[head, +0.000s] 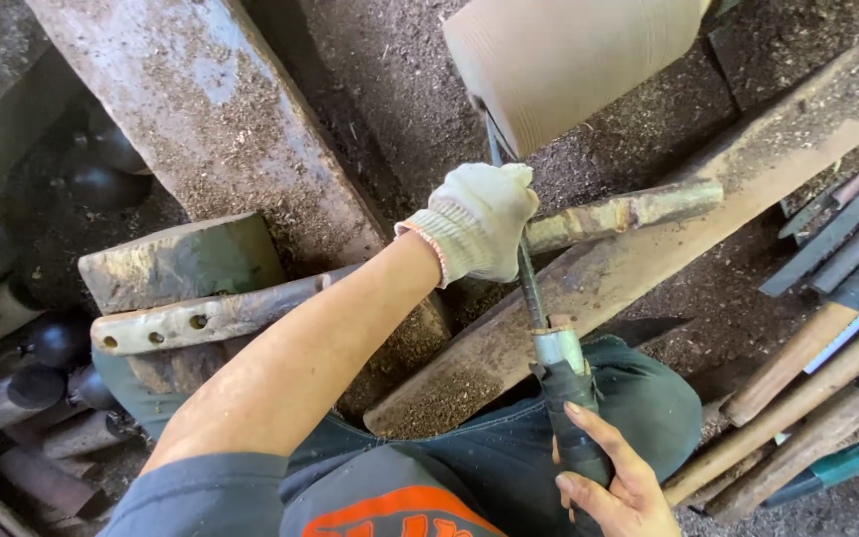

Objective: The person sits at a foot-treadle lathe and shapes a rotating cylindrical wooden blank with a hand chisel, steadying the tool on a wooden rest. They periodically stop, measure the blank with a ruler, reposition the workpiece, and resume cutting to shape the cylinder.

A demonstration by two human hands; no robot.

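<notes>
My left hand (477,221), in a white knit glove, is closed around the thin metal shaft of a turning chisel (532,298) where it crosses a rusty metal tool rest bar (211,316). My right hand (616,482) is bare and grips the chisel's black taped handle low in the view, over my knee. The shaft's tip runs up to a pale wooden cylinder (569,60) at the top, and the contact point is hidden behind the cylinder's edge.
Sawdust covers the slanted wooden beams (201,109) and ground. Several long wooden-handled tools (797,398) lie at the right. Dark metal pipes and rounded pieces (32,398) are heaped at the lower left.
</notes>
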